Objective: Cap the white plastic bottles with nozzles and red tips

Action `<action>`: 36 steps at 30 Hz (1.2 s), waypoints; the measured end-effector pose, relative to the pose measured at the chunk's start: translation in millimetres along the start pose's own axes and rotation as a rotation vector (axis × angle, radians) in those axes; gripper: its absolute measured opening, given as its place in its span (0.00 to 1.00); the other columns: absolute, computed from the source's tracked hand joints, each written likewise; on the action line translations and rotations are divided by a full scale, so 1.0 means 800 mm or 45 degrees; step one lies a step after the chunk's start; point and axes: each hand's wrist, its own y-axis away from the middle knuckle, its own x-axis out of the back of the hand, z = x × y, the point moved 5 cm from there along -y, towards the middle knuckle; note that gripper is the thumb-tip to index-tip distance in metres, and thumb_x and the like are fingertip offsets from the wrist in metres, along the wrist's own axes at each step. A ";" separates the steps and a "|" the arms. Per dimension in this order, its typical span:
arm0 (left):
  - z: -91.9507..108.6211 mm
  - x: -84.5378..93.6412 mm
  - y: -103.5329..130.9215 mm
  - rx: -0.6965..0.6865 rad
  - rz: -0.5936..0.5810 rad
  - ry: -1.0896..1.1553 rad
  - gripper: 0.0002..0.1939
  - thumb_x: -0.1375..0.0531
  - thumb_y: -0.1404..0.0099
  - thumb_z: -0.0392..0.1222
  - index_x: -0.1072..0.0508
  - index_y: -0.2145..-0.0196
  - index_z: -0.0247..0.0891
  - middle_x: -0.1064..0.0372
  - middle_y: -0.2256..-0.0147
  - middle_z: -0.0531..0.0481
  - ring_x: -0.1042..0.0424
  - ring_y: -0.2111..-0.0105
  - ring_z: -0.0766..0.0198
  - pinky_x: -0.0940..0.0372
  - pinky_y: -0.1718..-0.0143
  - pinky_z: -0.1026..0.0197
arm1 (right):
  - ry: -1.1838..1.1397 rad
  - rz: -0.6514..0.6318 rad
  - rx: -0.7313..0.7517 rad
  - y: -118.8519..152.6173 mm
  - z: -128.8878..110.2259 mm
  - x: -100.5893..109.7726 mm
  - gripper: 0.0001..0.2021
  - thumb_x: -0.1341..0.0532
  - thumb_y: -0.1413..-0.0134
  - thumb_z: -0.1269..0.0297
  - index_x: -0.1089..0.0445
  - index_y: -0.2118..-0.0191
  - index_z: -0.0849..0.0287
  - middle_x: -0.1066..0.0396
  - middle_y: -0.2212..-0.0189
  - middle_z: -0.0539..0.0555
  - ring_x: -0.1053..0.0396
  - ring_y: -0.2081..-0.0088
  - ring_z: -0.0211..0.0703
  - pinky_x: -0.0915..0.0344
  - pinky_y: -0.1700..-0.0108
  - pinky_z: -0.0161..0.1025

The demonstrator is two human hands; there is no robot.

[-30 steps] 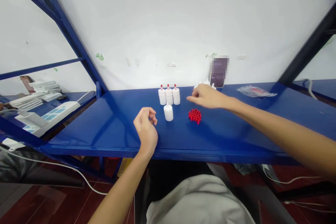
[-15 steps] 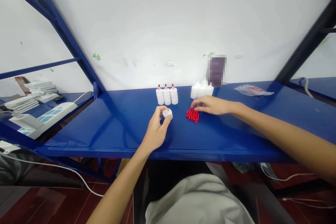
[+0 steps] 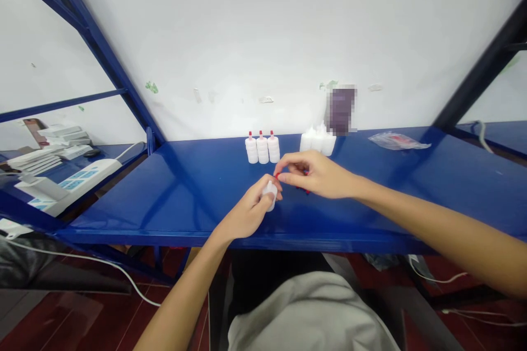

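Observation:
My left hand [image 3: 252,207] is closed around a small white squeeze bottle [image 3: 269,197], its bare nozzle pointing up and away. Between thumb and fingertips, my right hand [image 3: 315,174] pinches a small red cap [image 3: 278,176], close beside the nozzle but apart from it. Under the right hand lies a pile of red caps [image 3: 303,190], mostly hidden. Three white bottles with red tips [image 3: 262,148] stand in a row behind the left hand. To their right is a cluster of white bottles without caps [image 3: 317,141].
A clear plastic bag [image 3: 398,141] lies at the back right of the blue table [image 3: 185,192]. A dark, pixelated object [image 3: 341,111] leans on the wall. At left are a power strip [image 3: 78,184] and stacked white boxes [image 3: 61,140]; blue frame posts [image 3: 111,60] flank the table.
My right hand has moved left from the cap pile with a red cap in its fingers. My left hand has tilted the bottle more upright and shifted slightly right and nearer.

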 end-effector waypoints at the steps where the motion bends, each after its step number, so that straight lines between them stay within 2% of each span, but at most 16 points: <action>1: 0.000 -0.001 0.001 -0.002 -0.020 0.037 0.10 0.51 0.30 0.40 0.31 0.58 0.37 0.32 0.62 0.49 0.35 0.63 0.63 0.38 0.57 0.62 | -0.017 -0.021 0.047 -0.001 -0.009 -0.005 0.08 0.41 0.39 0.61 0.26 0.61 0.59 0.38 0.80 0.45 0.44 0.77 0.35 0.46 0.72 0.34; 4: -0.003 -0.004 0.001 0.023 -0.009 0.169 0.09 0.50 0.33 0.39 0.31 0.63 0.36 0.31 0.65 0.48 0.34 0.63 0.61 0.38 0.57 0.60 | 0.013 -0.048 0.163 -0.003 -0.026 -0.014 0.06 0.40 0.41 0.65 0.26 0.64 0.59 0.31 0.74 0.49 0.38 0.73 0.36 0.43 0.71 0.34; 7: -0.005 -0.008 0.002 -0.006 0.008 0.341 0.09 0.49 0.38 0.40 0.32 0.70 0.36 0.34 0.71 0.49 0.37 0.69 0.62 0.40 0.64 0.61 | 0.150 -0.063 0.243 0.001 -0.036 -0.018 0.04 0.39 0.42 0.66 0.27 0.64 0.59 0.30 0.73 0.49 0.37 0.72 0.35 0.43 0.70 0.34; 12: -0.002 -0.007 0.003 -0.005 0.159 0.403 0.21 0.50 0.35 0.52 0.34 0.79 0.37 0.39 0.81 0.50 0.42 0.78 0.65 0.45 0.74 0.60 | 0.300 -0.132 0.216 0.005 -0.036 -0.030 0.05 0.41 0.41 0.69 0.29 0.61 0.58 0.33 0.79 0.44 0.42 0.79 0.32 0.47 0.73 0.34; 15: -0.002 -0.008 0.002 0.031 0.203 0.397 0.24 0.49 0.36 0.54 0.36 0.83 0.37 0.42 0.84 0.51 0.43 0.81 0.67 0.46 0.76 0.60 | 0.159 -0.117 0.176 0.003 -0.032 -0.037 0.04 0.42 0.41 0.69 0.30 0.61 0.58 0.35 0.81 0.43 0.42 0.79 0.32 0.47 0.73 0.33; 19: -0.002 -0.011 0.001 0.014 0.172 0.430 0.23 0.48 0.38 0.53 0.36 0.85 0.37 0.43 0.86 0.51 0.44 0.83 0.68 0.49 0.78 0.61 | -0.255 -0.168 0.054 -0.002 -0.028 -0.048 0.02 0.40 0.43 0.67 0.33 0.65 0.58 0.32 0.79 0.45 0.37 0.78 0.33 0.42 0.74 0.32; 22: -0.001 -0.010 0.001 -0.026 0.229 0.393 0.23 0.47 0.38 0.52 0.40 0.86 0.38 0.43 0.86 0.52 0.44 0.83 0.69 0.50 0.79 0.61 | -0.311 -0.230 0.048 -0.009 -0.029 -0.047 0.02 0.38 0.47 0.69 0.31 0.66 0.59 0.32 0.79 0.45 0.37 0.78 0.33 0.42 0.75 0.32; 24: -0.002 -0.006 0.001 -0.026 0.332 0.378 0.24 0.47 0.36 0.55 0.39 0.83 0.38 0.42 0.85 0.52 0.44 0.83 0.69 0.49 0.78 0.62 | -0.312 -0.258 0.061 -0.019 -0.025 -0.039 0.02 0.37 0.47 0.68 0.29 0.66 0.59 0.33 0.80 0.45 0.38 0.78 0.33 0.42 0.75 0.32; 26: -0.005 -0.006 0.001 0.025 0.394 0.418 0.23 0.50 0.33 0.58 0.35 0.76 0.37 0.40 0.83 0.54 0.43 0.83 0.68 0.47 0.78 0.63 | -0.450 -0.183 0.041 -0.034 -0.010 -0.025 0.05 0.35 0.47 0.64 0.29 0.67 0.59 0.32 0.80 0.46 0.39 0.79 0.32 0.42 0.76 0.33; 28: -0.007 -0.010 0.001 0.097 0.371 0.418 0.20 0.51 0.31 0.57 0.33 0.68 0.38 0.39 0.82 0.56 0.41 0.82 0.68 0.45 0.78 0.64 | -0.660 0.034 -0.034 -0.052 0.016 -0.009 0.09 0.35 0.48 0.60 0.31 0.68 0.59 0.34 0.80 0.45 0.42 0.82 0.31 0.44 0.78 0.33; 30: -0.003 -0.017 0.001 0.117 0.285 0.277 0.16 0.48 0.31 0.53 0.31 0.66 0.38 0.40 0.80 0.57 0.41 0.80 0.68 0.45 0.76 0.65 | -0.639 0.220 -0.157 -0.068 0.045 -0.002 0.08 0.35 0.49 0.60 0.32 0.69 0.59 0.33 0.80 0.47 0.40 0.82 0.31 0.42 0.77 0.34; 31: 0.002 -0.021 0.002 0.099 0.226 0.173 0.15 0.46 0.32 0.51 0.31 0.67 0.38 0.40 0.79 0.57 0.42 0.79 0.69 0.46 0.75 0.65 | -0.511 0.233 -0.208 -0.075 0.056 -0.004 0.07 0.35 0.49 0.62 0.31 0.70 0.60 0.32 0.79 0.48 0.38 0.81 0.32 0.40 0.76 0.34; 33: 0.012 -0.030 0.004 0.041 0.083 -0.004 0.14 0.44 0.32 0.49 0.30 0.69 0.37 0.40 0.78 0.57 0.44 0.77 0.70 0.48 0.74 0.65 | -0.165 0.160 -0.255 -0.087 0.071 -0.016 0.04 0.36 0.50 0.66 0.29 0.69 0.61 0.28 0.76 0.51 0.33 0.79 0.35 0.36 0.72 0.36; 36: 0.022 -0.034 0.007 0.008 -0.039 -0.057 0.16 0.47 0.29 0.50 0.31 0.68 0.37 0.40 0.77 0.57 0.44 0.76 0.69 0.48 0.73 0.65 | 0.177 0.058 -0.230 -0.100 0.081 -0.039 0.04 0.38 0.49 0.72 0.26 0.66 0.62 0.24 0.71 0.52 0.29 0.76 0.36 0.34 0.65 0.36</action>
